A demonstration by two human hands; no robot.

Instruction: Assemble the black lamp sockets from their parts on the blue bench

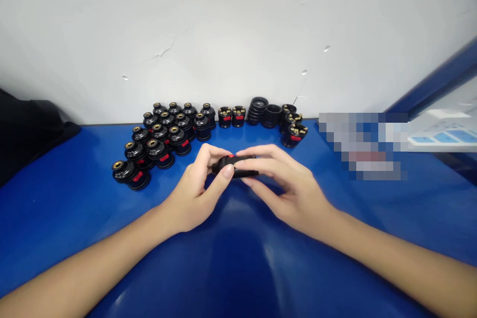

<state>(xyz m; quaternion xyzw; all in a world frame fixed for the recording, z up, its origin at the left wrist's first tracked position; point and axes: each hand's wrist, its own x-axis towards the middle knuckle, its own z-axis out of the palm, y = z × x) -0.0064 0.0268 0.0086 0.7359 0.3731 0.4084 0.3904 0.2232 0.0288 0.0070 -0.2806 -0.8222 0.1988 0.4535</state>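
Both hands meet over the middle of the blue table [74,218] around one black lamp socket [238,165] with a red mark. My left hand [197,191] grips its left end with thumb and fingers. My right hand [286,186] holds its right end from above. The socket is partly hidden by the fingers. Behind the hands, a cluster of several assembled black sockets with brass tops [164,139] stands at the left.
By the white wall are two socket inserts [231,116], stacks of black rings [264,112] and several inserts with brass contacts [293,129]. A dark object [26,129] lies at the far left. A blurred patch [363,146] sits at the right, beside a blue frame.
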